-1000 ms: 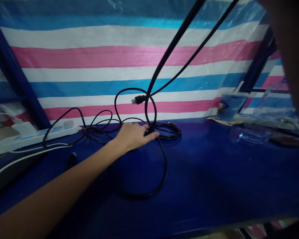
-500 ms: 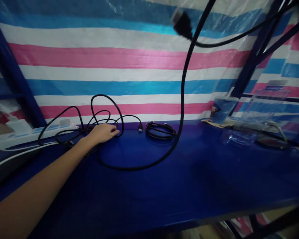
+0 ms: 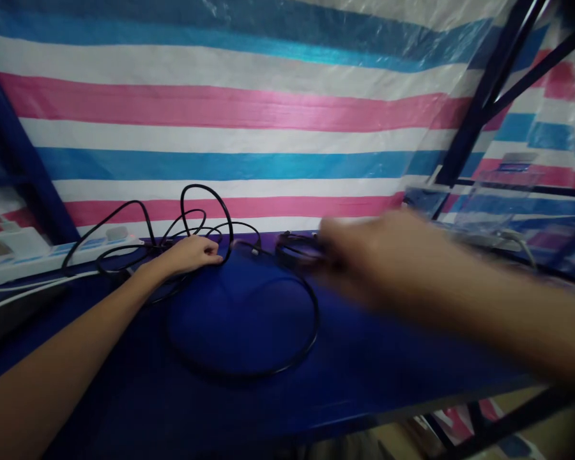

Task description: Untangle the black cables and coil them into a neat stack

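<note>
My left hand (image 3: 194, 254) is closed on a black cable (image 3: 315, 319) at the back left of the blue shelf. From there the cable makes a wide loop over the shelf and curves up to my right hand (image 3: 364, 255). That hand is smeared by motion, its fingers curled around the cable. A blurred stretch of cable reaches left from it. Black loops (image 3: 206, 187) stand up behind my left hand, with a small plug (image 3: 255, 251) lying near them. A coiled black cable (image 3: 287, 246) lies at the back, partly hidden by my right hand.
A white power strip (image 3: 67, 254) with a white adapter (image 3: 22, 241) and white cords sits at the left. A cup (image 3: 426, 198) and a clear plastic container (image 3: 498, 191) stand at the right. Striped sheeting (image 3: 244, 134) hangs behind the blue shelf (image 3: 268, 409).
My right hand has come into view from the right, low over the shelf. The cable that hung high with its plug has dropped into a loop. My left hand keeps its hold.
</note>
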Demonstrator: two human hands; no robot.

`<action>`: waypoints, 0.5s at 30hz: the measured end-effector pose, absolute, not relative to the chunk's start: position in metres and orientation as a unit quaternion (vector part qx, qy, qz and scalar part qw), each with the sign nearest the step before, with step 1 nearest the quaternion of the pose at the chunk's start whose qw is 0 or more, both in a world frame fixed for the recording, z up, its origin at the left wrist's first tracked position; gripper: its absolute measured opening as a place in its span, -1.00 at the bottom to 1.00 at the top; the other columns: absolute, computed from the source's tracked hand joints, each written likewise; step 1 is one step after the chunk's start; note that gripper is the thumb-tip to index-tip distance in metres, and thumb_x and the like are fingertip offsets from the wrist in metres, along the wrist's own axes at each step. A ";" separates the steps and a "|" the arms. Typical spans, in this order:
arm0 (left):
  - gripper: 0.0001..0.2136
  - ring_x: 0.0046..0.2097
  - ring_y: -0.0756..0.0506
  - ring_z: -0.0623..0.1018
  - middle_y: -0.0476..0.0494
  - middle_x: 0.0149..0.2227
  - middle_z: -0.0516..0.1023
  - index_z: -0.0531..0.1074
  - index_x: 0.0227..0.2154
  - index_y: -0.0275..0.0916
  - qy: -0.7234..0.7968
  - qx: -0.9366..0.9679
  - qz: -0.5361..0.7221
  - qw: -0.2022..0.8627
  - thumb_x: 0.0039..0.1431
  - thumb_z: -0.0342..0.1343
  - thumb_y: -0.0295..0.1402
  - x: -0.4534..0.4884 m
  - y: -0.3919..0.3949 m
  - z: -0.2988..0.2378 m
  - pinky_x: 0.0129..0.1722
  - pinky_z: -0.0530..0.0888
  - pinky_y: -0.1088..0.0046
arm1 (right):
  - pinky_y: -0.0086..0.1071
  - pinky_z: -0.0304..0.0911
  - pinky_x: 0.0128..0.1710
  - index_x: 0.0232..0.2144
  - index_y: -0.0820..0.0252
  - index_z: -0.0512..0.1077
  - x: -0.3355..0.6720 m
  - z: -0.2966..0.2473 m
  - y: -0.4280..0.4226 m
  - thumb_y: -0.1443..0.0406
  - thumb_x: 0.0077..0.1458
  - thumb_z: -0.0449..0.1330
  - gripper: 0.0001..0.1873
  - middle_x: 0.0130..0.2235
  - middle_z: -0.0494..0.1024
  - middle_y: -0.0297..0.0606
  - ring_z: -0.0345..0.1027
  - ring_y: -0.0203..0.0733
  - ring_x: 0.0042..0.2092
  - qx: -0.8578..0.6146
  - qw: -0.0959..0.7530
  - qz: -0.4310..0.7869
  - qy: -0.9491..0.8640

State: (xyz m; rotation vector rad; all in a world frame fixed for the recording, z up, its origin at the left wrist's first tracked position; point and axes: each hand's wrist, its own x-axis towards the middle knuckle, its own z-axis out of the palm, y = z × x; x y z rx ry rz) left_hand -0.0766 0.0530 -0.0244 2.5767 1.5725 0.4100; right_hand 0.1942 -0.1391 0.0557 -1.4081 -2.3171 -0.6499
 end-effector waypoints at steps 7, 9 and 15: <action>-0.74 -0.47 -0.09 0.40 -0.04 -0.59 0.42 0.40 -0.63 -0.21 0.555 0.816 0.151 0.051 -0.07 0.08 -0.12 -0.070 0.053 -0.029 -0.47 0.13 0.44 | -0.37 -0.16 -0.75 -0.40 0.27 0.40 0.120 -0.036 -0.151 -0.03 0.06 0.18 -0.57 -0.45 0.45 -0.21 0.34 -0.18 -0.53 -0.349 0.116 -0.102 -0.924; -0.72 -0.49 -0.08 0.38 -0.02 -0.62 0.38 0.36 -0.67 -0.22 0.560 0.811 0.157 0.060 -0.07 0.08 -0.11 -0.070 0.052 -0.028 -0.49 0.12 0.44 | -0.37 -0.11 -0.73 -0.42 0.28 0.42 0.111 -0.032 -0.145 0.07 0.12 0.17 -0.65 -0.43 0.49 -0.23 0.38 -0.19 -0.51 -0.324 0.068 -0.055 -0.942; -0.58 -0.52 -0.06 0.38 -0.05 -0.59 0.41 0.39 -0.59 -0.24 0.565 0.789 0.212 0.113 0.10 -0.10 -0.01 -0.087 0.054 -0.034 -0.52 0.19 0.45 | -0.40 -0.13 -0.77 -0.50 0.20 0.47 0.128 0.011 -0.158 0.43 -0.02 0.21 -0.92 -0.57 0.50 -0.37 0.29 -0.33 -0.65 -0.306 -0.033 0.001 -0.951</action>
